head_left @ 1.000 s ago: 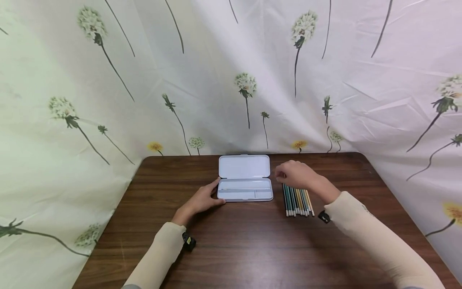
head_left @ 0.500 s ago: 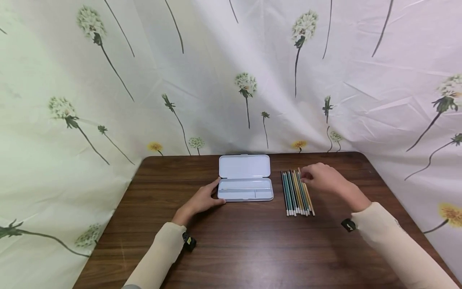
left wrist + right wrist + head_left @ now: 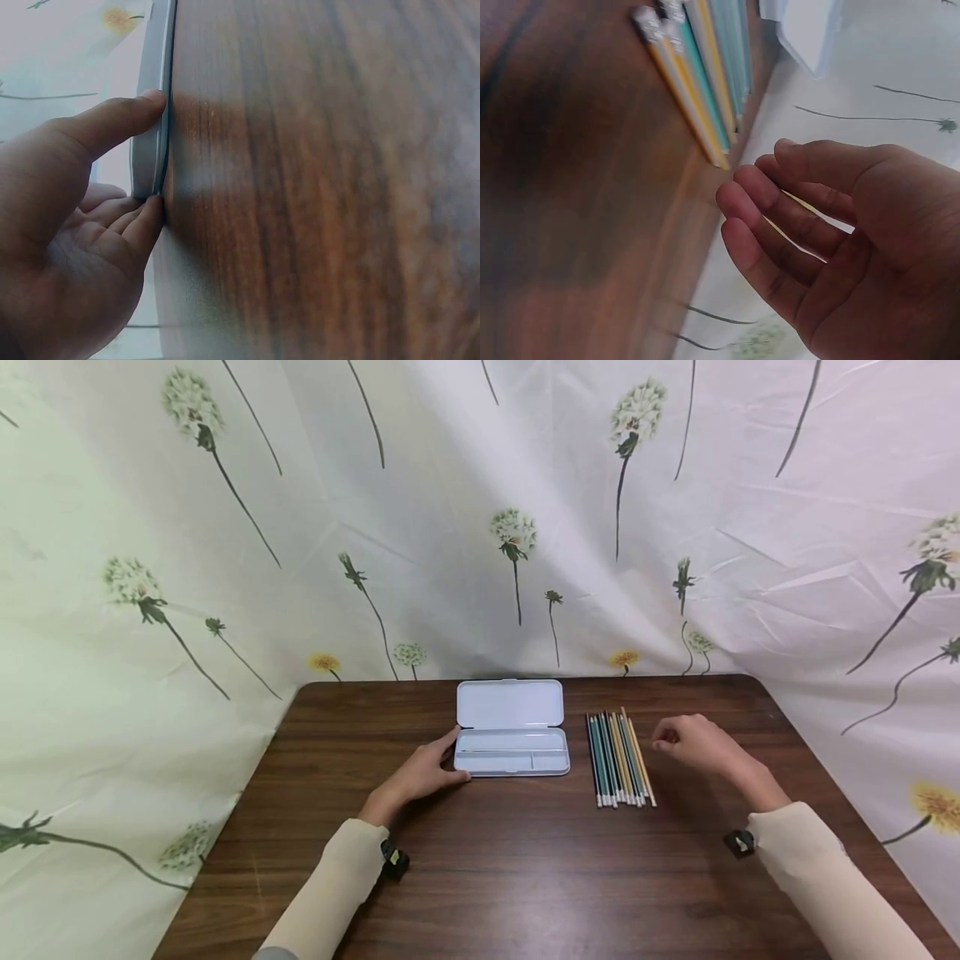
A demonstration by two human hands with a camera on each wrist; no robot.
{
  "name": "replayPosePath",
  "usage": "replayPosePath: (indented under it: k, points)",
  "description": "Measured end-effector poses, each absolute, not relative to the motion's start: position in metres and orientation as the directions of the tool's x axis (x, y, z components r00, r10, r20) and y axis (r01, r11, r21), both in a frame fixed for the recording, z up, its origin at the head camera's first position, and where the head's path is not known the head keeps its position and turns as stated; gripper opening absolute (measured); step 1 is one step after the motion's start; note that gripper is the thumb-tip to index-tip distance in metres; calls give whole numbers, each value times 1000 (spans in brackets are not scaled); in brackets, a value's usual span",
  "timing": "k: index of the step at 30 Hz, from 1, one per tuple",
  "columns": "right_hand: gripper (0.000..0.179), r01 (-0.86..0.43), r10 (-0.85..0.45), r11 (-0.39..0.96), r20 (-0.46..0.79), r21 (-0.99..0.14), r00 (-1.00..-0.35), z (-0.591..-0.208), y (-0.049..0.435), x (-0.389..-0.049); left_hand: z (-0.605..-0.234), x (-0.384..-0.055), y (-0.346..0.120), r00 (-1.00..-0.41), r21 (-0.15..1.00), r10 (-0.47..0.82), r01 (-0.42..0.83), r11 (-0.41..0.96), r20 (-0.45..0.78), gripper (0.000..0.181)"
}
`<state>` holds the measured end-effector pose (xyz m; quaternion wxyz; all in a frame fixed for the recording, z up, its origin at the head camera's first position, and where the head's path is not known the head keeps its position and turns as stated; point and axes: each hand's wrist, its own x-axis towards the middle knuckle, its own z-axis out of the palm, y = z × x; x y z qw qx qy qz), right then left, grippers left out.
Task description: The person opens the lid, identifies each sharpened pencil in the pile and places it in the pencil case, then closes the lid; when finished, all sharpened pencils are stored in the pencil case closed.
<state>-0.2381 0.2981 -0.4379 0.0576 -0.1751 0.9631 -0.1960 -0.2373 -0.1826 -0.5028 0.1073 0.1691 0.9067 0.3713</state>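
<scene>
A white pencil case (image 3: 512,763) lies unfolded on the table, its lid (image 3: 510,703) tilted back toward the wall. Thin dividers split its tray into compartments. My left hand (image 3: 422,774) holds the case at its left end. In the left wrist view the thumb (image 3: 124,124) presses the front side while the fingers (image 3: 146,225) rest against the end. To the right of the case lies a row of pencils (image 3: 618,760), green, yellow and black, with white eraser ends toward me. My right hand (image 3: 697,743) hovers just right of the row, fingers loosely bent, holding nothing.
The brown wooden table (image 3: 495,877) ends at the back against a white hanging cloth (image 3: 420,527) printed with dandelions. More of that cloth borders the left and right sides. A small black camera sits on each wrist.
My right hand has moved rightward from over the pencils' far ends to beside the row, uncovering them. The left hand and the pencil case have stayed in place.
</scene>
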Motion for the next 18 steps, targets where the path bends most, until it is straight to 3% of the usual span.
replayPosePath:
  k: [7, 18]
  points:
    - [18, -246, -309, 857, -68, -452, -949, -465, 295, -241, -502, -236, -182, -920, 710, 386, 224, 668, -73, 96]
    - [18, -175, -226, 877, -64, -447, -972, -486, 289, -243, -505, -239, -183, -920, 703, 380, 212, 679, -90, 96]
